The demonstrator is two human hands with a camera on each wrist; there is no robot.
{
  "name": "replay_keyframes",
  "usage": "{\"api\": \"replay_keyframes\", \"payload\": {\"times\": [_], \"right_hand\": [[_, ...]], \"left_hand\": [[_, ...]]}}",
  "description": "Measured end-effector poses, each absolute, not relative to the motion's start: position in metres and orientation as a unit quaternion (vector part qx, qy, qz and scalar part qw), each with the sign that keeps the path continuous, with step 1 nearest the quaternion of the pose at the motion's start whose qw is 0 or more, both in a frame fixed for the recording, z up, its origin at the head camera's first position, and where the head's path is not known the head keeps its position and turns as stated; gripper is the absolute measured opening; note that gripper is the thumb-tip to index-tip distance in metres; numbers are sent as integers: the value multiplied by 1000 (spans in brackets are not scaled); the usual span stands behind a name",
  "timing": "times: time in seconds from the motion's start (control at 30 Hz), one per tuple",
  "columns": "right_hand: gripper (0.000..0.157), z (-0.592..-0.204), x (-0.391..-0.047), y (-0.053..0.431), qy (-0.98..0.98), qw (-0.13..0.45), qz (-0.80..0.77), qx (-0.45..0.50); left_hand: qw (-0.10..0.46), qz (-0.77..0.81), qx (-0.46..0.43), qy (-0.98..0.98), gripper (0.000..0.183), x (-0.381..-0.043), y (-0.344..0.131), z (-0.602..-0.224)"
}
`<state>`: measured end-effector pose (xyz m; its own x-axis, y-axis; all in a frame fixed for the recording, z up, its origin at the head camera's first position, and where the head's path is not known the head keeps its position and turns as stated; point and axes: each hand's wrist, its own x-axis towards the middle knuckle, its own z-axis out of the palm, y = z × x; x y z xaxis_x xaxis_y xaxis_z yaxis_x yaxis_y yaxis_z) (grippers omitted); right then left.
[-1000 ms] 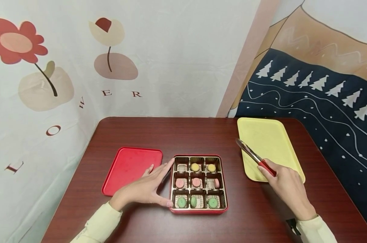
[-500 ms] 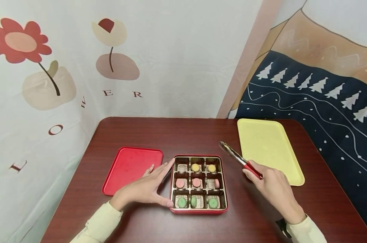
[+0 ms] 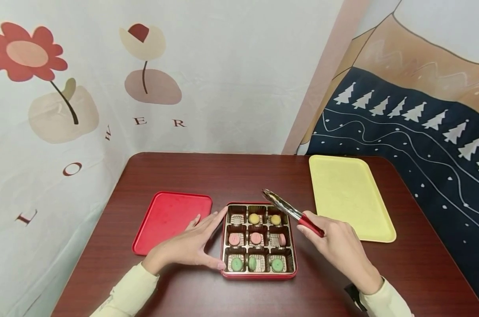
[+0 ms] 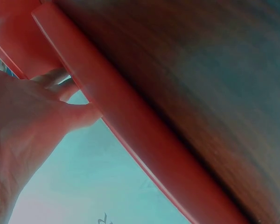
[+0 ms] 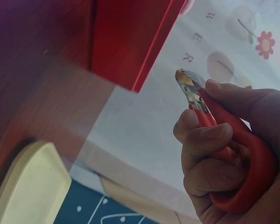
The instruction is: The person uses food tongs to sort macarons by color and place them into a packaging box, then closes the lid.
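Observation:
A red box (image 3: 259, 276) with a gold compartment insert stands mid-table. Its back row holds two yellow macarons (image 3: 254, 219), the back-left compartment being bare. Pink macarons (image 3: 256, 238) fill the middle row, the right one on edge. Green macarons (image 3: 277, 265) lie in the front row, the centre one on edge. My left hand (image 3: 188, 246) touches the box's left side with thumb and fingers extended and spread. In my right hand (image 3: 340, 246) I grip red-handled metal tongs (image 5: 252, 158); in the head view their tips hang over the box's back right part.
A yellow tray (image 3: 348, 198) lies at the back right of the brown table (image 3: 223, 176). On the left, partly behind my left hand, is a flat red lid (image 3: 168, 220). Printed cloths (image 3: 239, 88) hang behind the table.
My right hand has moved left with the tongs, from over the yellow tray to the box's back right. The left hand has stayed at the box's side.

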<state>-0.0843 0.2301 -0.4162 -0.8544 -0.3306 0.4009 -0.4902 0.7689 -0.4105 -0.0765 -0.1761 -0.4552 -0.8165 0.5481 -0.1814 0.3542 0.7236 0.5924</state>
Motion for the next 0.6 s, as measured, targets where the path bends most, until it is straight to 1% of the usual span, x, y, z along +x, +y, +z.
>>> {"api": "replay_keyframes", "payload": {"times": [0.1, 0.23, 0.37, 0.6], "right_hand": [[37, -415, -84, 223, -925, 156, 256, 235], [34, -415, -84, 215, -924, 143, 256, 244], [34, -414, -82, 208, -925, 130, 259, 248], [38, -418, -79, 200, -919, 126, 260, 268]], "left_hand": [[172, 278, 249, 912, 142, -77, -176, -455], [171, 278, 250, 911, 141, -76, -176, -454], [170, 276, 251, 912, 140, -76, -176, -455], [165, 280, 255, 911, 139, -77, -175, -456]]}}
